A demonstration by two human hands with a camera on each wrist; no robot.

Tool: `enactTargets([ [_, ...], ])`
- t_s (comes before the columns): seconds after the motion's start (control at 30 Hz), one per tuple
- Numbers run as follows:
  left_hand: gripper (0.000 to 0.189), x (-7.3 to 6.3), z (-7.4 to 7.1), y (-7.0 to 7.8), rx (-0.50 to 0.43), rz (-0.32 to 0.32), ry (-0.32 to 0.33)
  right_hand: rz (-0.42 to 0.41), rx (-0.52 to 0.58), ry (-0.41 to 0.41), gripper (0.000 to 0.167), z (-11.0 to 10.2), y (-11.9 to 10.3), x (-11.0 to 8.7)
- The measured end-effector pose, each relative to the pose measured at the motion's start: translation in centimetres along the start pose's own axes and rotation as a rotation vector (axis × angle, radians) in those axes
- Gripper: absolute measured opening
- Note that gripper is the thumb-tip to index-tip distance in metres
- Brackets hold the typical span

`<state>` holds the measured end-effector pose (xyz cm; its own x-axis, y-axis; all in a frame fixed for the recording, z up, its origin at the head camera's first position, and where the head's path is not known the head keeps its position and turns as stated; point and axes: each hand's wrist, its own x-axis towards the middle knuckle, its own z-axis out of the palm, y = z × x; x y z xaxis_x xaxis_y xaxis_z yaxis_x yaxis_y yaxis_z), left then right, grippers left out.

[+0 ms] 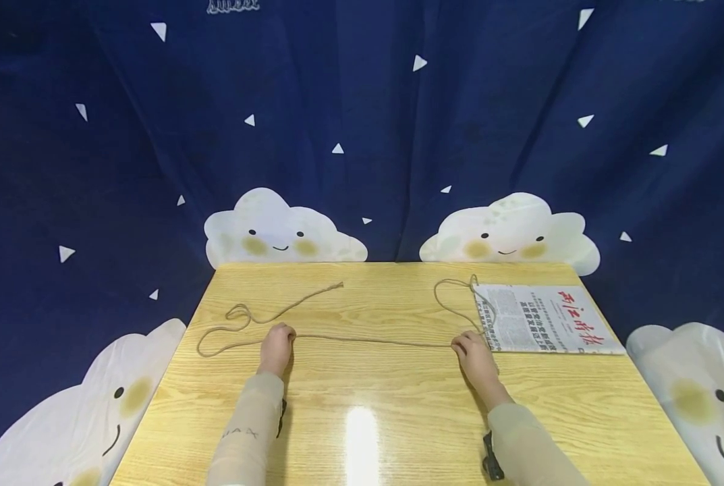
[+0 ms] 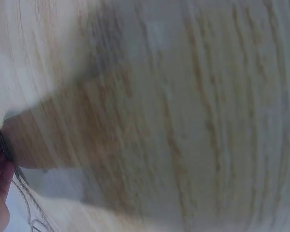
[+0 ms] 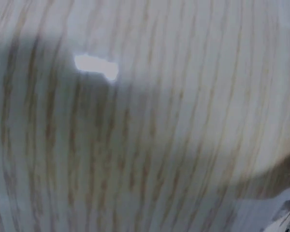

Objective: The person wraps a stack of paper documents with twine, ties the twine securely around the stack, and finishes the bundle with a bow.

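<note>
A thin brown rope (image 1: 368, 339) runs nearly straight across the wooden table between two hands. My left hand (image 1: 276, 349) pinches it left of the middle; in the left wrist view the left hand's fingertips (image 2: 6, 169) close round the rope (image 2: 23, 186) at the left edge. My right hand (image 1: 476, 358) pinches the rope at the other end of the straight stretch, beside the newspaper's lower left corner. Past the left hand the rope winds in loose curves to a frayed end. Beyond the right hand it loops up and over the edge of the folded newspaper (image 1: 550, 320).
The wooden table (image 1: 374, 391) has light grain and a bright reflection near its front. Behind and at both sides hangs a dark blue curtain (image 1: 362, 88) with white triangles and smiling clouds. The right wrist view shows mostly tabletop (image 3: 159, 121).
</note>
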<state>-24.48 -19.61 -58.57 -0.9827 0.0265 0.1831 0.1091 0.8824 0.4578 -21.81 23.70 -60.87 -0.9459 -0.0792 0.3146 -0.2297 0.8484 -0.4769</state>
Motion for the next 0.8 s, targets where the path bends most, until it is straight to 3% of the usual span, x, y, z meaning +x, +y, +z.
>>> enactTargets([
  [0.3, 0.008, -0.5, 0.1, -0.2, -0.005, -0.058, 0.034, 0.002, 0.0, 0.057, 0.007, 0.0, -0.1, -0.4],
  [0.43, 0.007, -0.6, 0.5, -0.2, -0.005, -0.056, 0.052, -0.023, 0.0, 0.06, 0.006, 0.1, -0.1, -0.4],
  [0.63, 0.006, -0.8, 1.6, 0.6, 0.012, 0.028, 0.187, -0.099, 0.011, 0.04, 0.016, -0.6, 0.0, -0.7],
  [0.8, 0.011, -0.9, 3.4, 3.3, -0.033, 0.109, 0.244, -0.052, 0.046, 0.089, 0.019, -2.3, 0.5, -1.4],
])
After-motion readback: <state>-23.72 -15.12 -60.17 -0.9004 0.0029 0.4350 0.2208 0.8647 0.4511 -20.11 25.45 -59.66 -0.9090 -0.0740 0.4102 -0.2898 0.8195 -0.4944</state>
